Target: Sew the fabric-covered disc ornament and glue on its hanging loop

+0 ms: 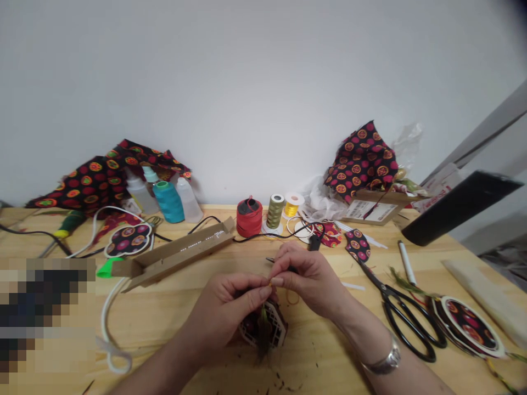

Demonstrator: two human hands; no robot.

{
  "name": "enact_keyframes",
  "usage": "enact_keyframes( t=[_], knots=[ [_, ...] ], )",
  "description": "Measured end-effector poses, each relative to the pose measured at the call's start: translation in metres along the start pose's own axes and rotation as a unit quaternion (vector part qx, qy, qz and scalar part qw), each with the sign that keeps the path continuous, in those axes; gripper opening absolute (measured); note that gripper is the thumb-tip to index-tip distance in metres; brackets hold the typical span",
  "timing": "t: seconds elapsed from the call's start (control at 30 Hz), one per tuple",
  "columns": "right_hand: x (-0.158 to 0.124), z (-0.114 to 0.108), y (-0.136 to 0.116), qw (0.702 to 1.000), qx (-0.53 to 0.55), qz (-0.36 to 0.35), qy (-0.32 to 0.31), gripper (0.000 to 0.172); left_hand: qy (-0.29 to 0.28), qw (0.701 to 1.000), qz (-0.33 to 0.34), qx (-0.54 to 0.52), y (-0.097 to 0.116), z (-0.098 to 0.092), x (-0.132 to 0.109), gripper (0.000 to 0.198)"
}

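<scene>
My left hand (234,302) and my right hand (304,277) meet at the front middle of the table. Thumb and forefinger of each are pinched together on a thin yellow cord (270,283), and a loose loop of it hangs by the right hand. Under the fingers is a small ornament (280,325) with a pale lattice frame and dark patterned fabric, partly covered by the left hand. A green tassel (264,329) hangs down over it. Behind the right hand shows the tip of a dark pointed tool (269,259); whether it is held I cannot tell.
Black-handled scissors (405,312) and a round fabric-faced ornament (469,326) lie to the right. A long cardboard box (181,255) sits left. Thread spools, red (249,218), green (275,212) and teal (168,202), stand behind. A black tube (457,208) leans at back right.
</scene>
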State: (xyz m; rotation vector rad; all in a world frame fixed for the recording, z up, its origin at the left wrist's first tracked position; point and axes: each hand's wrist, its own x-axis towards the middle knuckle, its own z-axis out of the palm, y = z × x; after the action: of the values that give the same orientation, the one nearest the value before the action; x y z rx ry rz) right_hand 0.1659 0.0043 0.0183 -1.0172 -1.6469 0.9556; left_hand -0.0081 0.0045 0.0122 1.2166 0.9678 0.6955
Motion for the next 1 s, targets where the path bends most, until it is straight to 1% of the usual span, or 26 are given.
enact_keyframes(
  t=[0.13,0.2,0.23,0.27,0.3,0.33,0.4,0.47,0.5,0.63,0.73,0.87,1.0],
  knots=[
    [-0.002,-0.002,-0.003,0.999,-0.031,-0.008,-0.004,0.019,0.007,1.0,-0.006,0.006,0.0,0.0,0.001,0.018],
    [-0.003,-0.004,-0.003,1.0,-0.011,-0.01,-0.012,0.037,0.013,1.0,-0.011,-0.002,0.0,0.0,0.002,0.019],
    [-0.004,-0.005,-0.002,1.0,0.006,-0.013,-0.004,0.045,0.018,1.0,-0.014,-0.008,0.0,0.0,0.003,0.02],
    [-0.004,-0.006,0.0,1.0,0.023,-0.014,0.014,0.049,0.023,1.0,-0.015,-0.013,-0.001,-0.001,0.003,0.02],
    [-0.004,-0.006,0.002,0.998,0.034,-0.013,0.041,0.049,0.025,0.999,-0.015,-0.018,-0.001,-0.001,0.004,0.021],
    [-0.004,-0.006,0.004,0.996,0.041,-0.008,0.078,0.045,0.025,0.999,-0.013,-0.019,-0.002,-0.002,0.005,0.021],
    [-0.002,-0.006,0.007,0.989,0.05,0.014,0.136,0.029,0.017,1.0,-0.011,-0.016,-0.004,-0.003,0.006,0.021],
    [-0.001,-0.005,0.008,0.986,0.059,0.033,0.155,0.015,0.011,1.0,-0.012,-0.012,-0.005,-0.003,0.007,0.022],
    [0.0,-0.005,0.007,0.986,0.06,0.032,0.154,0.014,0.01,1.0,-0.013,-0.011,-0.005,-0.004,0.007,0.022],
    [0.001,-0.005,0.003,0.994,0.019,-0.027,0.1,0.017,0.011,1.0,-0.006,-0.019,-0.005,-0.003,0.007,0.022],
    [0.001,-0.003,0.003,0.996,0.017,-0.059,0.068,0.01,0.007,1.0,-0.003,-0.026,-0.004,-0.003,0.006,0.022],
    [0.001,0.0,0.008,0.997,0.029,-0.059,0.048,0.011,0.004,1.0,0.009,-0.012,-0.004,-0.003,0.006,0.021],
    [0.001,0.001,0.01,0.998,0.023,-0.054,0.028,0.005,0.0,1.0,0.003,-0.016,-0.005,-0.003,0.006,0.022]
  ],
)
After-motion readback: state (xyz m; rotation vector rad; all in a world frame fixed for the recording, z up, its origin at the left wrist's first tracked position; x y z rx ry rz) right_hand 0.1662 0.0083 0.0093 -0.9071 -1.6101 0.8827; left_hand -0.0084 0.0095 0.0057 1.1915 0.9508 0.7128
